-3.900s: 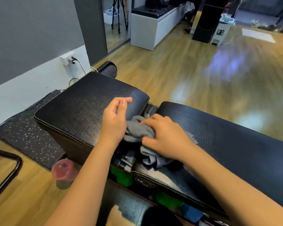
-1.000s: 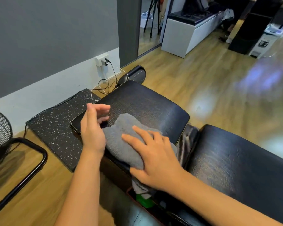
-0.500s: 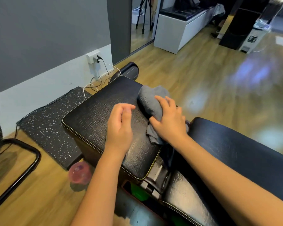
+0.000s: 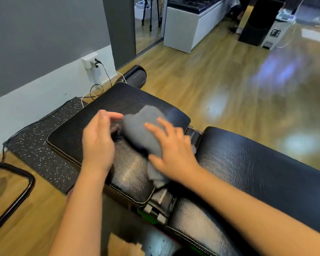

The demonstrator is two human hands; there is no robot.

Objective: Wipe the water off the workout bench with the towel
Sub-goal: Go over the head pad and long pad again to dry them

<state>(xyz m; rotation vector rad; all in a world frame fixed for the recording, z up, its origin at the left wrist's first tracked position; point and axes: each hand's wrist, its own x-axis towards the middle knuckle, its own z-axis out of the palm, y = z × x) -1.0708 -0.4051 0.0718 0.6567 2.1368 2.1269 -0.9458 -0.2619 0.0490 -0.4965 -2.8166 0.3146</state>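
Observation:
A black padded workout bench has a short seat pad (image 4: 92, 126) on the left and a long back pad (image 4: 257, 169) on the right, with a metal hinge gap between them. A grey towel (image 4: 140, 130) lies bunched on the seat pad's right half. My right hand (image 4: 172, 152) presses flat on the towel with fingers spread. My left hand (image 4: 98, 141) hovers just left of the towel, fingers loosely curled, and is blurred. The near part of the seat pad (image 4: 131, 174) shines.
A speckled black floor mat (image 4: 37, 150) lies under the bench's left end. A black metal frame (image 4: 17, 196) stands at the lower left. A wall socket with cables (image 4: 92, 67) and a black roller (image 4: 135, 76) lie beyond the seat. Wooden floor spreads to the right.
My right hand has slid the towel from the seat pad's far right corner back toward its middle. The left hand has shifted slightly left and its fingers have come apart.

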